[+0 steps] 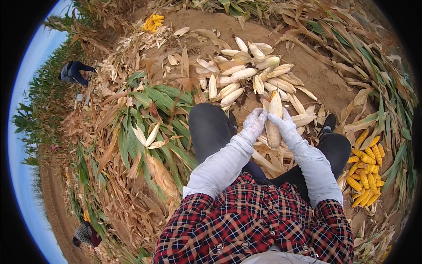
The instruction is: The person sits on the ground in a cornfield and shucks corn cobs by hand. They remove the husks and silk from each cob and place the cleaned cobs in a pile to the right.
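Observation:
An ear of corn [274,135] in pale dry husk stands up between my hands, with a little orange showing at its tip. My gloved right hand [285,125] is closed around its right side. At its left side, my gloved left hand [255,122] has its fingers drawn together against a peeled-back strip of husk [266,104]; the fingertips are partly hidden. Just beyond my hands lies a loose pile of unhusked ears [244,74] on the soil. Loose husks [268,160] lie below the held ear, between my legs.
Husked yellow ears [365,169] are heaped beside my right knee. Another small yellow heap [154,22] lies far off at the upper left. Green and dry stalks [154,103] cover the ground on my left. Two other people [75,72] bend over in the field at the far left.

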`<act>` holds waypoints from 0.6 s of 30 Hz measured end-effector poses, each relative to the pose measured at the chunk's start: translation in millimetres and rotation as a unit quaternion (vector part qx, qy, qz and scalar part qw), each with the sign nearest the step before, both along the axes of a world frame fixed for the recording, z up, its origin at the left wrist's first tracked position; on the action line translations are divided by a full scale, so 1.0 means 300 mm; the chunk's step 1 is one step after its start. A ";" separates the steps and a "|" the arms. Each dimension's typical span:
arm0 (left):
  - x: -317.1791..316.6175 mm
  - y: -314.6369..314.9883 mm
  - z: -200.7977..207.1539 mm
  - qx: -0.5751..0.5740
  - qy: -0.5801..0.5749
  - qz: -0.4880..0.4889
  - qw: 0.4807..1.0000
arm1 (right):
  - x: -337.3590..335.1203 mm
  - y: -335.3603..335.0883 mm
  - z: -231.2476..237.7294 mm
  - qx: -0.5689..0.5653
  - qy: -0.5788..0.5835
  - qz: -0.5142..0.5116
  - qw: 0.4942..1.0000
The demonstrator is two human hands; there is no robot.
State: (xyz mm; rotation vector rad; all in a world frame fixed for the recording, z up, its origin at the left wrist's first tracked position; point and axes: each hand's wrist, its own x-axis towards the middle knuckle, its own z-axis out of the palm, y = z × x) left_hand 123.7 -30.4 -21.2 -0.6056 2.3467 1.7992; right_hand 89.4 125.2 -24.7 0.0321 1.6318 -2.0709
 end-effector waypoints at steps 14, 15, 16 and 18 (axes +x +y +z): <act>-0.006 0.007 0.014 0.120 0.052 0.080 0.988 | 0.006 -0.001 0.027 -0.023 0.077 0.005 0.997; -0.023 0.024 0.014 0.179 0.082 0.088 0.976 | -0.004 0.008 0.036 -0.017 0.074 0.001 0.997; -0.032 0.037 0.035 0.169 0.084 0.088 0.978 | -0.015 0.012 0.041 -0.007 0.074 -0.019 0.997; -0.040 0.079 0.109 0.150 0.079 0.082 0.982 | -0.028 0.027 0.032 0.014 0.067 -0.065 0.996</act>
